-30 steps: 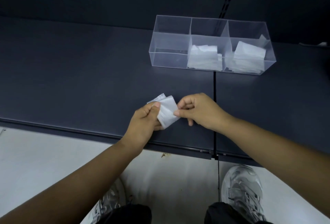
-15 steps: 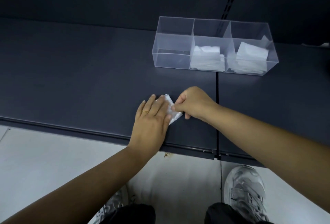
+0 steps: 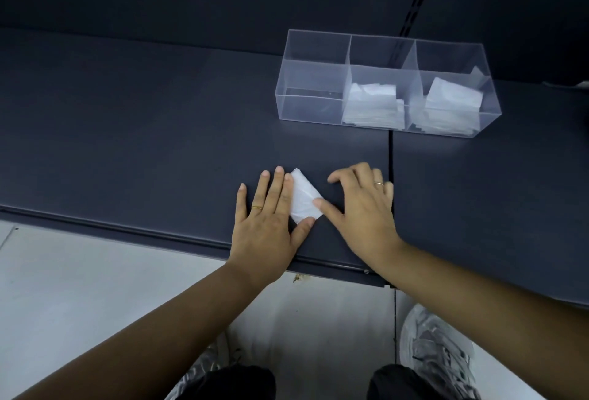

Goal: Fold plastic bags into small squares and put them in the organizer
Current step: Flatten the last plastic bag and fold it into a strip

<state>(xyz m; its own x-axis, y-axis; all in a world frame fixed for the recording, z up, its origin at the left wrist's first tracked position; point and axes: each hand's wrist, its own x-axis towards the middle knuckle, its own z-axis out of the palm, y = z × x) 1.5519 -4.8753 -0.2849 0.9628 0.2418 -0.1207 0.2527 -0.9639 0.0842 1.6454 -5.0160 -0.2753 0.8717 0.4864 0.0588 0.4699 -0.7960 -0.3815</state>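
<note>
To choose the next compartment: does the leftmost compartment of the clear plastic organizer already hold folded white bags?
No, the leftmost compartment of the clear plastic organizer shows only bare floor; folded white bags occupy the other two.

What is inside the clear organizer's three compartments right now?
The organizer holds a middle stack and a right stack of folded bags; the left compartment shows none. How many lie under each top piece cannot be counted.

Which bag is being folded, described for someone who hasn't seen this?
On the dark shelf, near its front edge, a folded white bag lies between the left hand and right hand. Unlike the stacked bags, it sits outside the clear organizer.
</note>
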